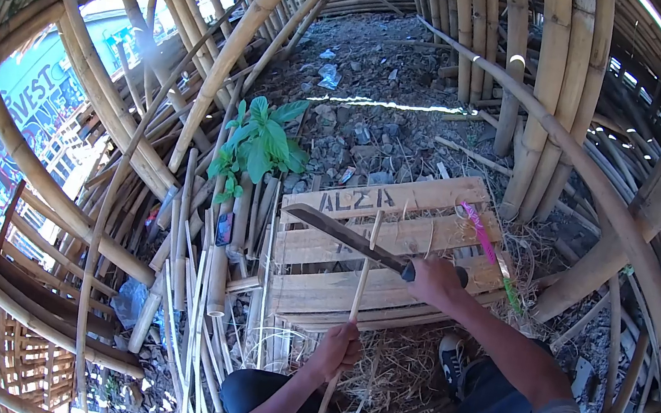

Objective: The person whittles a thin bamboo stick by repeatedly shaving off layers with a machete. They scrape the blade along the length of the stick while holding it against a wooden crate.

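My left hand (338, 350) is closed around a thin bamboo strip (360, 285), which stands up at a slight tilt with its upper end over a wooden crate (315, 252). My right hand (435, 282) grips the dark handle of a machete (343, 233). Its long blade points left and crosses the strip above my left hand, overlapping it in this view. The crate has pale slats, with dark letters on the top one. A pink and green strap (478, 230) lies over the crate's right end.
Thin split bamboo strips (194, 332) lie to the left of the crate. A leafy green plant (258, 143) grows behind them. Bamboo poles (568, 97) stand at the right and lean across the left. Dry shavings (386, 375) cover the ground by my legs.
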Available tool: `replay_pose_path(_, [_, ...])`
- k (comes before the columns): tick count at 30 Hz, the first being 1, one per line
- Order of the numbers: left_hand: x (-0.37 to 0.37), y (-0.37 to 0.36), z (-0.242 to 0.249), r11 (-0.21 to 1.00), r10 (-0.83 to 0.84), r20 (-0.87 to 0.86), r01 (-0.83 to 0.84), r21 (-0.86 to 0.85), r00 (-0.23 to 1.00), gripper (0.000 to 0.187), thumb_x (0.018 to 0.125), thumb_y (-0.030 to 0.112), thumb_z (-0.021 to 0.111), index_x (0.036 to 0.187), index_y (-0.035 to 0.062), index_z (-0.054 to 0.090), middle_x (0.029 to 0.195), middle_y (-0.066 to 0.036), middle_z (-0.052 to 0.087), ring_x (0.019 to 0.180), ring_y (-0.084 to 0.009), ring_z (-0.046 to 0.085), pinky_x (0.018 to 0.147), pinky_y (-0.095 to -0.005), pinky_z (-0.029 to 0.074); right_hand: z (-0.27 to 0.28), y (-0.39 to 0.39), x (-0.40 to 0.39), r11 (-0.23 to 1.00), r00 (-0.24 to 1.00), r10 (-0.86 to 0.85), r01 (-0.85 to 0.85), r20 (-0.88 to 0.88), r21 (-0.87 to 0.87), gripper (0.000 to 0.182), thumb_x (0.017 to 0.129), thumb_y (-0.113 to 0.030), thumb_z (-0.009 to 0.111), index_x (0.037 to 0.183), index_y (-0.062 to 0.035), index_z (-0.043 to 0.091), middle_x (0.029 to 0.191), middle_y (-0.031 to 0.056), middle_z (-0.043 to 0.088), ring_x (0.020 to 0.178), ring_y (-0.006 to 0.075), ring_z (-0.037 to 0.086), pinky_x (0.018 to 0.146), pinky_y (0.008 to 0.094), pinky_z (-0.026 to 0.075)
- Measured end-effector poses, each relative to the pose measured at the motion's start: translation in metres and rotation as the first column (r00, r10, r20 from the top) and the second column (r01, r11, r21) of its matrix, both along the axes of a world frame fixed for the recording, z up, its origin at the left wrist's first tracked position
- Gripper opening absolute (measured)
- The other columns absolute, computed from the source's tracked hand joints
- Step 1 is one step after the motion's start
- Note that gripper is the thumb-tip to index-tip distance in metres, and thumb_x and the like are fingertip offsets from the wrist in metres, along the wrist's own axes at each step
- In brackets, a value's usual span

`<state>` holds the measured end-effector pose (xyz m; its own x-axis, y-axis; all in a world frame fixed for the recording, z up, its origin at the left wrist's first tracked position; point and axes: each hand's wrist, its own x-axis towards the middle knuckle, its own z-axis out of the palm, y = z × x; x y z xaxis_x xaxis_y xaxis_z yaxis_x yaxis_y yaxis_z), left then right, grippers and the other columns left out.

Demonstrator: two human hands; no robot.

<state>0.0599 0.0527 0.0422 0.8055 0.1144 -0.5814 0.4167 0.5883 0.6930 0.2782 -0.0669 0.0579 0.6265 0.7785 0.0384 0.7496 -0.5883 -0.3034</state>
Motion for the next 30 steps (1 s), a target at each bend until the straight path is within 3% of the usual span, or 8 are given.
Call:
replay_pose_path(5, [-0.003,0.000,0.011,0.999,-0.008,0.001,0.008,0.037,1.000,0.039,0.098,0.042,0.036,0.066,0.0183,0.030,0.054,0.008,0.021,0.042,-0.0038,0.019,0.035,-0.0215,0.013,0.016,0.000,-0.023,0.969,0.967,0.242,-0.237,0.075,-0.073,0.027,0.068,-0.022,0.064,0.088,-0.0039,0.063,0.077,0.0168,0.065,0.074,0.0316,0.066,0.069,0.0429,0.052])
replay_pose_path(10, [-0.034,-0.010,0.003,0.993,-0.112,-0.088,0.115,0.033,0.990,0.039,0.097,0.041,0.038,0.065,0.0195,0.031,0.053,0.008,0.022,0.041,-0.0034,0.018,0.035,-0.0211,0.012,-0.022,-0.018,0.112,0.741,0.778,-0.606,0.627,-0.164,0.240,0.030,0.074,-0.028,0.065,0.080,0.0014,0.066,0.072,0.0199,0.065,0.072,0.0328,0.066,0.067,0.0417,0.052])
replay_pose_path(12, [-0.034,-0.002,0.006,0.986,-0.106,-0.063,0.097,-0.138,0.992,0.039,0.097,0.042,0.037,0.065,0.0201,0.031,0.053,0.008,0.020,0.041,-0.0035,0.016,0.035,-0.0208,0.011,-0.021,-0.059,0.143,0.680,0.747,-0.653,0.650,-0.124,0.339,0.033,0.071,-0.028,0.066,0.075,0.0044,0.064,0.068,0.0214,0.063,0.071,0.0341,0.066,0.067,0.0418,0.052])
replay_pose_path(15, [-0.024,0.013,0.012,0.969,-0.105,0.001,0.102,-0.226,0.994,0.041,0.096,0.049,0.034,0.067,0.0201,0.031,0.052,0.009,0.019,0.040,-0.0037,0.015,0.035,-0.0205,0.011,-0.011,-0.087,0.155,0.604,0.713,-0.518,0.696,-0.472,0.389,0.034,0.068,-0.028,0.068,0.072,0.0047,0.063,0.064,0.0211,0.062,0.068,0.0350,0.065,0.063,0.0420,0.051])
replay_pose_path(22, [-0.006,0.012,0.016,0.804,-0.128,0.253,0.250,-0.540,0.959,0.043,0.096,0.051,0.030,0.070,0.0173,0.033,0.051,0.008,0.018,0.038,-0.0040,0.012,0.034,-0.0207,0.010,0.021,-0.073,0.104,0.701,0.812,-0.368,0.562,-0.454,0.438,0.030,0.068,-0.026,0.067,0.062,0.0025,0.060,0.059,0.0192,0.060,0.060,0.0312,0.064,0.054,0.0408,0.045])
replay_pose_path(24, [-0.004,0.011,0.012,0.638,-0.099,0.387,0.357,-0.682,0.917,0.043,0.096,0.050,0.029,0.071,0.0162,0.033,0.050,0.008,0.018,0.038,-0.0037,0.013,0.033,-0.0204,0.011,0.013,-0.067,0.102,0.753,0.877,-0.339,0.470,-0.341,0.461,0.025,0.070,-0.023,0.065,0.066,0.0014,0.061,0.062,0.0189,0.061,0.061,0.0322,0.064,0.054,0.0418,0.046])
replay_pose_path(26, [-0.004,0.012,0.009,0.618,-0.078,0.409,0.366,-0.696,0.909,0.042,0.097,0.049,0.029,0.071,0.0158,0.033,0.050,0.008,0.019,0.038,-0.0036,0.013,0.033,-0.0203,0.011,0.031,-0.057,0.085,0.802,0.866,-0.498,0.440,0.044,0.403,0.020,0.070,-0.020,0.064,0.074,-0.0015,0.061,0.066,0.0170,0.063,0.064,0.0319,0.064,0.057,0.0422,0.049])
replay_pose_path(30, [-0.006,0.017,0.006,0.659,-0.068,0.379,0.326,-0.678,0.923,0.042,0.097,0.049,0.029,0.071,0.0160,0.033,0.051,0.007,0.020,0.038,-0.0034,0.014,0.033,-0.0196,0.011,0.044,-0.050,0.079,0.868,0.868,-0.451,0.374,0.206,0.326,0.020,0.070,-0.021,0.065,0.082,-0.0052,0.061,0.071,0.0154,0.063,0.069,0.0320,0.064,0.063,0.0424,0.051])
